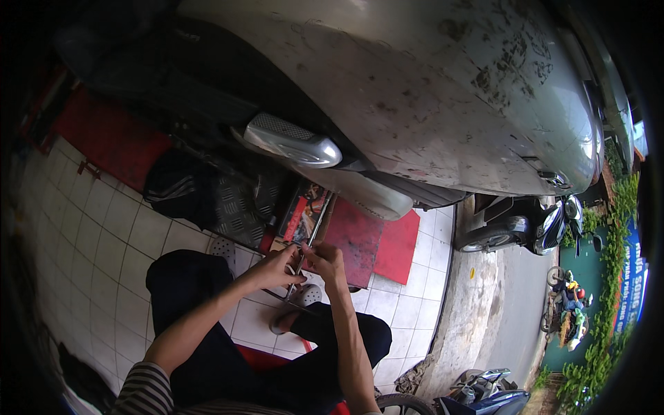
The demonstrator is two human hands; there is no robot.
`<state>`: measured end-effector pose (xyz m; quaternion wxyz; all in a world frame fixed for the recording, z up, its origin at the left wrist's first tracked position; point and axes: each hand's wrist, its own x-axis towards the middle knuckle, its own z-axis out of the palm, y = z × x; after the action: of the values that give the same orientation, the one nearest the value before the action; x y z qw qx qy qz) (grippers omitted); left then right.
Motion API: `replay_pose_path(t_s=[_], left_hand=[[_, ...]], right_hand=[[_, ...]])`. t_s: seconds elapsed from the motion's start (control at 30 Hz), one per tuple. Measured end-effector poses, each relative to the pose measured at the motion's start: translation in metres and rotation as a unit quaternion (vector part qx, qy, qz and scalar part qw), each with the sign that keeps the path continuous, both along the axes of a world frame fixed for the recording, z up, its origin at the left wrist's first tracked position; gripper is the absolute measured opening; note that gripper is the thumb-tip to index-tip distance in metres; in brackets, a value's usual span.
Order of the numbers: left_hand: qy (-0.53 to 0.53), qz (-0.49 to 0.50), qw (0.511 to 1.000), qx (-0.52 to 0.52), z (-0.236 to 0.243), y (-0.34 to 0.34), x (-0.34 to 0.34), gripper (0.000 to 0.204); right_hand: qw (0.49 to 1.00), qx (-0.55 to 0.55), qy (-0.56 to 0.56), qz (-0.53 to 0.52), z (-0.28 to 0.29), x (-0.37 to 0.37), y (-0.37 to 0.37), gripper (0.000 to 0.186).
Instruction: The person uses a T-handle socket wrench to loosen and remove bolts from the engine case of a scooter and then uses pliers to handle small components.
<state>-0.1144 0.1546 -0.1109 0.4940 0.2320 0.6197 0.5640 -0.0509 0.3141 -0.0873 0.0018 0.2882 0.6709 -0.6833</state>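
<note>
A long, thin, shiny metal rod (317,220) slants between my two hands, over the open space in front of my knees; its exact kind does not show. My left hand (275,268) has its fingers pinched round the rod's lower part. Close on its right, my right hand (326,263) grips the rod just above, thumb and fingers closed. Beyond my hands a tray (282,216) holds red and dark items, partly hidden by the rod. Above it hangs the dirty silver side of a scooter (422,104), with a silver footrest (294,142).
A red lift platform (353,238) and a patterned metal plate (238,207) lie under the scooter. A dark cloth or bag (178,185) sits left of the plate. White tiles (121,266) cover the floor. At right, a parked motorbike (508,232) stands beside the street (508,297).
</note>
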Motion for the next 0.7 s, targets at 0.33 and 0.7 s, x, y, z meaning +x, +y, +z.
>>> replay_pose_path(t_s=[0.33,0.7], left_hand=[[-0.23,0.011,0.969,0.091,-0.012,-0.001,-0.006,0.034],[-0.036,0.015,0.999,-0.015,0.008,0.003,-0.004,0.036]], right_hand=[[0.997,-0.034,-0.023,0.069,0.012,-0.001,0.009,0.031],[0.998,-0.029,-0.045,-0.024,-0.001,-0.003,0.004,0.029]])
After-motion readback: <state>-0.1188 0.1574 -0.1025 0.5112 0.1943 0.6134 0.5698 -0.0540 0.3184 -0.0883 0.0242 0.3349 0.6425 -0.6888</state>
